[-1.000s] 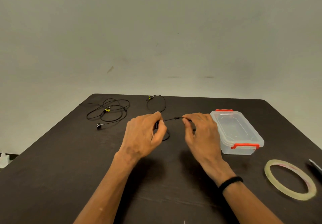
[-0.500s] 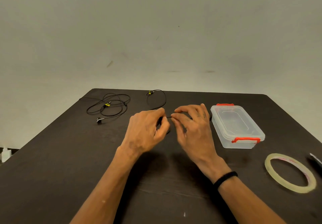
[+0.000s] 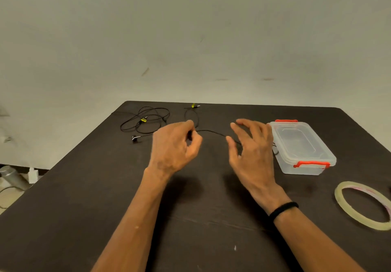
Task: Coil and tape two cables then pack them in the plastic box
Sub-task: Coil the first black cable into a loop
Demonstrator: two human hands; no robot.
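On the dark surface, far left, a loose tangle of thin black cable with a yellow tag lies untouched, well apart from both hands. The left hand pinches one end of a second thin black cable between thumb and curled fingers. That cable arcs rightward to the right hand, whose fingers are spread and relaxed, the cable passing just under the thumb. Half a second ago the hands were almost touching; now they have drawn apart. A clear plastic box with red clips sits just right, lid on, with a transparent tape roll nearer.
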